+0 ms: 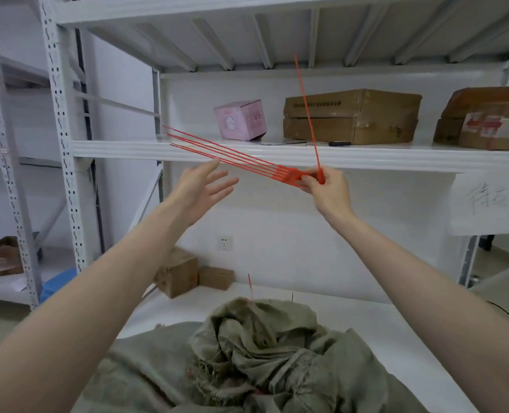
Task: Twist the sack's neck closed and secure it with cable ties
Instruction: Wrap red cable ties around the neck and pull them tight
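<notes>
A grey-green burlap sack [262, 353] lies on the white lower shelf, its neck bunched upward with a red cable tie [249, 286] sticking up from it. My right hand [326, 189] is raised at shelf height and pinches a bunch of red cable ties [232, 158] by their heads. Several ties fan out to the left and one points straight up. My left hand [201, 189] is held open just under the fanned ties, fingers straight, its fingertips close to them.
The white middle shelf [277, 155] carries a pink box [241, 119] and brown cartons [351, 116]. Two small cartons [187, 271] stand at the back of the lower shelf. A perforated rack upright [65, 144] stands at the left.
</notes>
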